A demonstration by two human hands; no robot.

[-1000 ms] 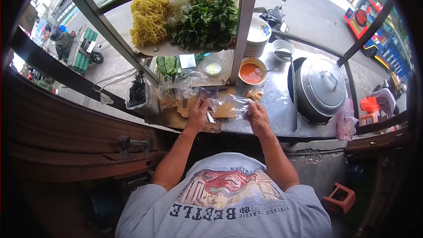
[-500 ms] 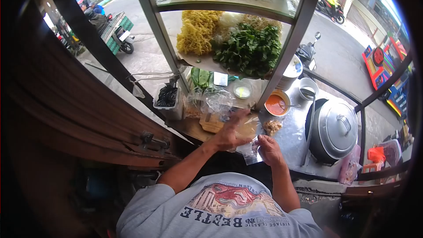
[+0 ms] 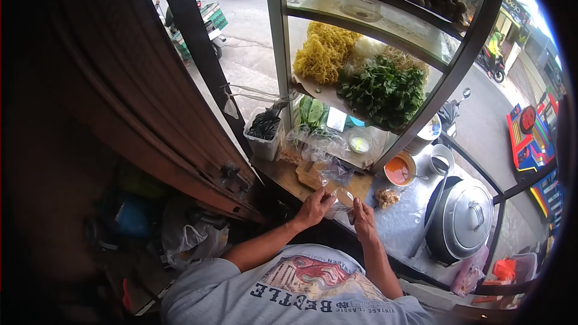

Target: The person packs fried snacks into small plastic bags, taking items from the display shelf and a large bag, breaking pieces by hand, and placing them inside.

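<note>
Between my two hands a small clear plastic bag (image 3: 342, 203) is stretched, its mouth apparently toward me. My left hand (image 3: 315, 209) pinches its left edge with thumb and fingers. On the other edge, my right hand (image 3: 365, 221) is closed in a similar pinch. Just beyond the bag lie a wooden cutting board (image 3: 309, 176) and a sheet of brown paper (image 3: 360, 186). A clump of brown crumbly food (image 3: 386, 198) rests on the metal counter, right of the paper. Behind it stands a bowl of orange sauce (image 3: 397, 170) with a spoon in it.
A large lidded pot (image 3: 462, 213) stands at the right, a ladle (image 3: 431, 216) beside it. Yellow noodles (image 3: 325, 53) and chopped greens (image 3: 385, 91) fill the cart's shelf. A white tub of black strips (image 3: 264, 126) is at the left. Cart posts (image 3: 279, 30) frame the workspace.
My left hand, spread over the board earlier, has come back and now pinches the bag beside my right hand. The bag is held higher between both. The view has swung left.
</note>
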